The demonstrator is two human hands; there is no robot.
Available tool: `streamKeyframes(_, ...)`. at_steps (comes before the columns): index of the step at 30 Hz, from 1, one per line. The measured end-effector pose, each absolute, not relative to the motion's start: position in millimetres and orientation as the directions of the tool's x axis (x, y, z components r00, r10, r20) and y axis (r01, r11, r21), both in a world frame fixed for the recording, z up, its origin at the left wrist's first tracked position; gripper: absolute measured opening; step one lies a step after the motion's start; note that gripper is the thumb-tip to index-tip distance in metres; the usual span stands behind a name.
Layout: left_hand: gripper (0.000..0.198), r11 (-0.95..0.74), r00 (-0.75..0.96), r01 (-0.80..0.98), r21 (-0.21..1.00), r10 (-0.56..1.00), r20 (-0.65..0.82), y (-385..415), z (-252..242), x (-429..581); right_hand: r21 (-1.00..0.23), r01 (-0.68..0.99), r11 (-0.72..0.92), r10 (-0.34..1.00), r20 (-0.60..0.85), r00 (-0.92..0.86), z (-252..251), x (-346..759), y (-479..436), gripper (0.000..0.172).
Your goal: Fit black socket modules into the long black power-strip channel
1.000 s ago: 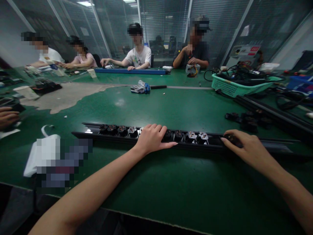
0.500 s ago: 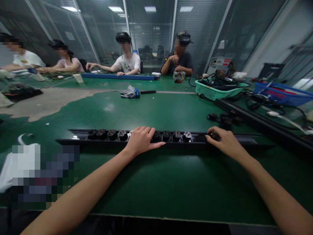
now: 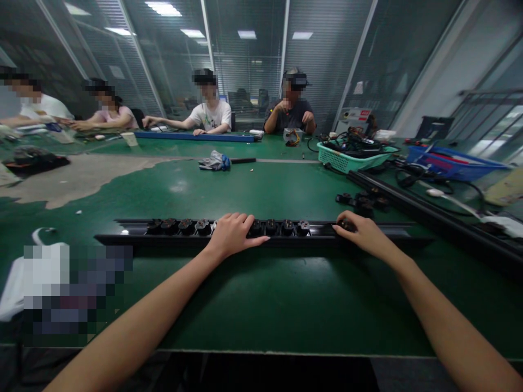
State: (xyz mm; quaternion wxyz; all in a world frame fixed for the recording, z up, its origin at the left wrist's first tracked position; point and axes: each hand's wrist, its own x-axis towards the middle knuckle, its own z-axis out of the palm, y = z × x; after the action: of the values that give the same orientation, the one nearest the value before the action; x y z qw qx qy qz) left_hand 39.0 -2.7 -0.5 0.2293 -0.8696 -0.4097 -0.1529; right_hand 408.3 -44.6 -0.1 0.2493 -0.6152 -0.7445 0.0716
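A long black socket rail [image 3: 134, 238] lies across the green table [image 3: 261, 305] in front of me, with several black sockets [image 3: 180, 226] seated in its channel. My left hand [image 3: 232, 235] rests on the rail's middle, fingers curled over the sockets and thumb laid along the front edge. My right hand [image 3: 363, 235] is further right on the rail, its fingertips pinched on a small black socket [image 3: 343, 224] in the channel.
Loose black sockets [image 3: 363, 201] lie beyond the rail on the right, next to another long black rail [image 3: 433, 218]. A green basket [image 3: 351, 158] of cables and a blue bin [image 3: 453, 163] stand farther back. Grey gloves [image 3: 214, 161] lie mid-table. Several people sit at the far side.
The view has tilted up and turned right, so the room shows more. Both hands have stayed on the rail; the right hand has kept its pinch on the socket.
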Motion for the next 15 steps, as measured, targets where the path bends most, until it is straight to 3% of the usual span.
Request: streamKeyframes(15, 0.063, -0.571, 0.622, 0.779, -0.26, 0.648, 0.44, -1.3, -0.4, 38.0, -0.446, 0.879, 0.171, 0.973, 0.217, -0.079, -3.1, 418.1, -40.4, 0.026)
